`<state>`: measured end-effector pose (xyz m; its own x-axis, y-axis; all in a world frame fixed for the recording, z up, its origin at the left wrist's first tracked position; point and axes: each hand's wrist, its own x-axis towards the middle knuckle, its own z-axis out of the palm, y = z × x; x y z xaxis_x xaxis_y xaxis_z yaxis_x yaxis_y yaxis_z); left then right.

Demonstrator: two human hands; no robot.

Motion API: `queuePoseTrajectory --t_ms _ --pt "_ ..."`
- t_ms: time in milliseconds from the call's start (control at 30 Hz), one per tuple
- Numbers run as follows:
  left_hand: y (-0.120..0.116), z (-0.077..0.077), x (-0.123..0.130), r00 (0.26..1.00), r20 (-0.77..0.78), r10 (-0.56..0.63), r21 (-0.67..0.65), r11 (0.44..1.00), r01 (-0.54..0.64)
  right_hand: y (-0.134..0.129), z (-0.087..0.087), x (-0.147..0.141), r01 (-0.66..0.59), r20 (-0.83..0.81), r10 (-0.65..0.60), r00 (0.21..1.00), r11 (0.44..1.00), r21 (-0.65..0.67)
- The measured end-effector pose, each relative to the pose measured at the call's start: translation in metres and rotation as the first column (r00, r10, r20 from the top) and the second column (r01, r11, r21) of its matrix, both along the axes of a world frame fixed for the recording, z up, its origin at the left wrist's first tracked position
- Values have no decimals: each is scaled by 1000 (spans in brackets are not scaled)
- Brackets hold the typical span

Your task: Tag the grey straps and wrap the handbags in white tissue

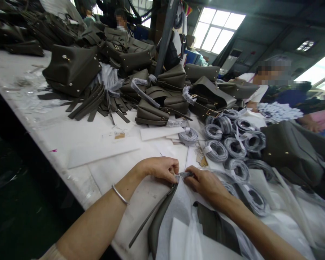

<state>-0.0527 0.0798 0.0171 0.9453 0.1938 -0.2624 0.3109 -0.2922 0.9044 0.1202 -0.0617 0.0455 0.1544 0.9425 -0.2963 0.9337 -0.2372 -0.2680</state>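
A dark olive handbag (155,227) lies in front of me, with a whitish sheet (176,204) along its side and a narrow strap (148,218) trailing left. My left hand (162,169) is closed in a pinch at the bag's top corner. Opposite it, my right hand (206,184) pinches a short grey strap end (188,174) that looks wrapped in plastic. A thin white strand (180,176) spans the small gap between my fingertips. Its exact fastening is too small to make out. White foam and clear plastic cover part of the bag.
Coiled, plastic-wrapped straps (216,151) lie to the right. Olive handbags (70,70) are heaped across the far side, with loose leather strips (90,103) beside them. White foam sheets (103,153) lie on the table (78,135). Co-workers (256,90) are across the table.
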Motion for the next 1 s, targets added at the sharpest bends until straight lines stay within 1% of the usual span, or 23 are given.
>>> queuePoseTrajectory --t_ms 67,133,167,233,300,333,367,400,433,467,500,533,567,600,633,667,700,733,833,900,933,1000 --pt "0 1 -2 1000 -9 -30 -51 998 29 -2 2 4 -10 73 11 997 1000 -18" --pt "-1 3 -5 996 -7 -84 -121 989 82 -5 2 10 1 92 1 996 1000 -21" --pt "-1 5 -7 992 11 -122 -181 976 122 -7 1 14 9 79 -7 997 1000 -23" --pt "-2 9 -9 981 82 -175 -313 930 192 -9 -2 22 32 39 -31 999 999 -23" --pt "-2 13 -11 972 161 -173 -401 888 224 -9 -6 28 48 0 -48 999 999 -15" --pt "-1 15 -12 970 181 -163 -411 883 225 -9 -8 31 55 -22 -55 998 998 -8" --pt "-1 16 -12 970 182 -159 -396 891 220 -9 -9 32 63 -46 -63 997 998 6" --pt "0 16 -12 976 159 -147 -335 922 194 -9 -9 34 72 -76 -70 995 997 28" --pt "2 15 -11 986 122 -110 -228 964 135 -10 -8 36 86 -110 -80 991 995 57" --pt "3 14 -10 996 85 -40 -87 995 47 -12 -5 38 110 -145 -97 985 990 89" --pt "5 11 -9 996 61 59 63 996 -63 -14 0 40 142 -176 -121 977 983 115" --pt "6 9 -7 983 62 171 195 964 -180 -18 5 43 175 -194 -147 970 976 133" --pt "7 6 -5 957 86 276 290 913 -289 -23 12 46 199 -192 -170 966 970 142" --pt "7 5 -3 927 121 356 341 862 -375 -29 18 50 209 -166 -185 969 968 140" --pt "6 4 0 900 160 406 364 823 -436 -36 24 53 201 -116 -186 976 971 129" --pt "3 3 3 880 198 432 381 793 -475 -43 28 55 182 -48 -178 983 977 110" --pt "-1 3 7 870 230 437 390 777 -494 -50 31 57 162 30 -165 986 983 85" --pt "-6 3 10 870 263 417 384 782 -491 -57 31 57 150 104 -155 982 987 57" --pt "-24 2 19 879 400 260 319 859 -400 -74 20 53 153 247 -154 957 988 21" --pt "-34 -2 23 871 476 119 320 899 -298 -80 9 51 141 286 -149 947 989 50" --pt "-37 -5 24 872 487 59 340 906 -251 -82 3 52 127 292 -143 946 989 72" --pt "-40 -8 24 889 457 -18 387 904 -181 -84 -7 55 111 283 -138 949 988 107"
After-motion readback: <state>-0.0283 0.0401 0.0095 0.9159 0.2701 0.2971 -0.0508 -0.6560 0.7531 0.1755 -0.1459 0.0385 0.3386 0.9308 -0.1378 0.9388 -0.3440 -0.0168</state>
